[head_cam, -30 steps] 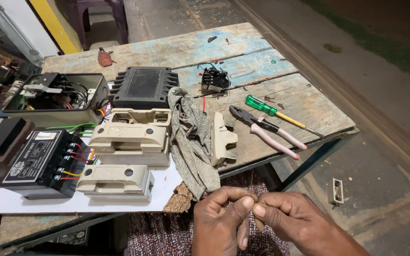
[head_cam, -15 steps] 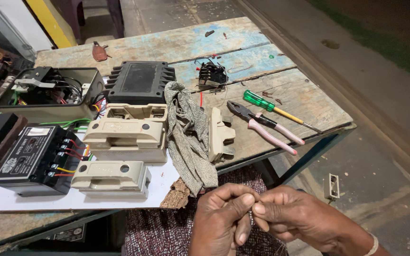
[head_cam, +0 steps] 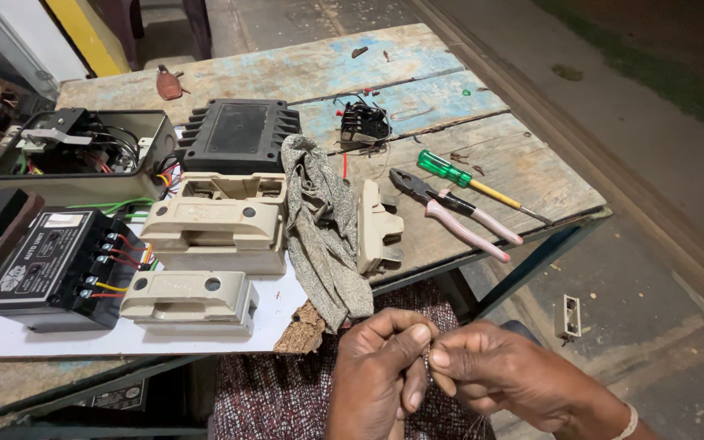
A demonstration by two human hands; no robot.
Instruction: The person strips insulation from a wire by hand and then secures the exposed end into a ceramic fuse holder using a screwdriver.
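We have a single head-worn view, looking steeply down and forward from close range across the wooden table (head_cam: pixel 482 163) toward ground beyond.

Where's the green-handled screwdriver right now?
In the head view, the green-handled screwdriver lies on the wooden table's right side, just beyond the pink-handled pliers.

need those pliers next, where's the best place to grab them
Take the pliers by the pink handles, coming from the right table edge. The handles point toward that edge and lie clear; the dark nose points inward, and the screwdriver lies close alongside.
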